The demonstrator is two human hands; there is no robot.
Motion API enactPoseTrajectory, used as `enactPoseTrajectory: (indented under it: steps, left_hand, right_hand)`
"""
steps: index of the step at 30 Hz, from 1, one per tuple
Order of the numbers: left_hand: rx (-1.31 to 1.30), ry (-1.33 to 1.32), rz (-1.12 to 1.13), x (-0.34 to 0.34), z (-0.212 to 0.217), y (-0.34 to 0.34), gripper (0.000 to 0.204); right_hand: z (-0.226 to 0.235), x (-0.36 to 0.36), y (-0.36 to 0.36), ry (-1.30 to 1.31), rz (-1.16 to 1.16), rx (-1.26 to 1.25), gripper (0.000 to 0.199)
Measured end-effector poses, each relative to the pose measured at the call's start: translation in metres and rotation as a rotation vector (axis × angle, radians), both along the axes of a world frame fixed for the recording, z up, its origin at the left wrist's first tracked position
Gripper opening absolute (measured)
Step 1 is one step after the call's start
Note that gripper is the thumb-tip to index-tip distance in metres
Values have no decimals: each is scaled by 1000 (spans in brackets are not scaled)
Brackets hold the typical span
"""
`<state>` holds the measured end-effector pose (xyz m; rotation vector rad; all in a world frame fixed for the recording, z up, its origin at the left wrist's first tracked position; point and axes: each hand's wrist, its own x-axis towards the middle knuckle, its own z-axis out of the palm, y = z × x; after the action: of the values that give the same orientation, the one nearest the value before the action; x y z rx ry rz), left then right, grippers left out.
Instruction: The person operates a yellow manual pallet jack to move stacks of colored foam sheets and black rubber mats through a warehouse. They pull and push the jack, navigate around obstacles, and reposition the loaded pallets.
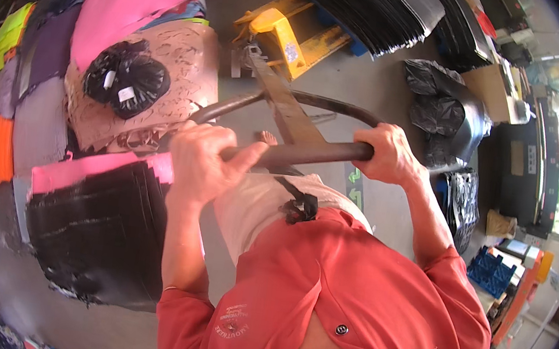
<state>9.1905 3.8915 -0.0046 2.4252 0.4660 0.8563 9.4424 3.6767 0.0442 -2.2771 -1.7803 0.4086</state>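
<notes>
Both of my hands grip the looped handle (310, 152) of a yellow pallet jack (276, 34). My left hand (208, 155) is closed round the left end of the crossbar, my right hand (390, 154) round its right end. From the crossbar a worn flat shaft runs ahead to the jack's yellow body. The jack's forks (323, 46) reach away behind that body, toward a tall stack of black sheets (370, 8). Whether the forks are under the stack, I cannot tell.
On my left stand a stack of black sheets (98, 229), a tan pile (196, 59) bearing a black plastic bag (127, 79), and pink sheets (140, 0). Black wrapped bundles (441, 107) lie on the right, with a blue crate (491, 270) nearer. Grey floor (387, 209) shows between.
</notes>
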Motion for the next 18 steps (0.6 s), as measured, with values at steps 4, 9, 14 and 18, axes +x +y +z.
enactPoseTrajectory:
  steps: [4,9,14,18]
  left_hand:
    - [-25,54,66,-21,3,-60,56]
    - [9,7,128,-38,-1,-134,55]
    - [17,-27,190,-56,-3,-210,55]
    - [13,-6,223,-70,-3,-282,56]
  right_hand:
    - [-7,-18,-49,-23,1,-4,20]
    - [-4,-25,-107,-14,70,-13,18]
    - [-5,-33,-172,-54,131,3,20]
    - [-6,-41,-233,-24,147,13,19]
